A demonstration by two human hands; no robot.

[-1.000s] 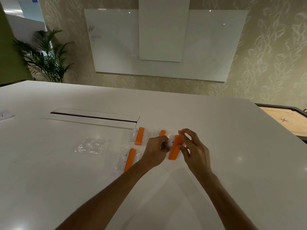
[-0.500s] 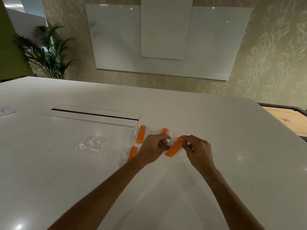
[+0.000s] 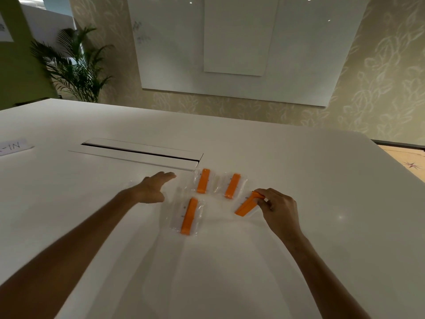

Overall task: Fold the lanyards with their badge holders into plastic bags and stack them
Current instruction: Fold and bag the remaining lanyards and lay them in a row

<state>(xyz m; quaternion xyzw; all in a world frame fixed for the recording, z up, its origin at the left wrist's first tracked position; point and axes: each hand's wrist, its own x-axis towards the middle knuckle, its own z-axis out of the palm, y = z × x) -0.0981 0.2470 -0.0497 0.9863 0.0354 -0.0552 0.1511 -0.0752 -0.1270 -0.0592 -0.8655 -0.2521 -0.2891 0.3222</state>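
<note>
Three clear plastic bags, each with a folded orange lanyard and badge holder inside, lie on the white table (image 3: 230, 272): one far left (image 3: 203, 184), one far middle (image 3: 232, 185), one nearer (image 3: 189, 215). My right hand (image 3: 277, 210) pinches the top end of a fourth orange lanyard with its badge holder (image 3: 247, 204), tilted, its lower end at the table. My left hand (image 3: 153, 187) hovers with straight fingers to the left of the bags, over the spot where the empty plastic bags lay; they are hidden beneath it.
A long cable slot with a raised lid (image 3: 140, 154) crosses the table behind the bags. A paper label (image 3: 12, 146) lies at the far left. A carrom board (image 3: 407, 162) stands beyond the right edge, a potted palm (image 3: 73, 65) behind the table.
My left hand let go of the orange lanyard and moved left toward the empty bags. My right hand kept the lanyard and shifted it slightly right. The camera tilted down.
</note>
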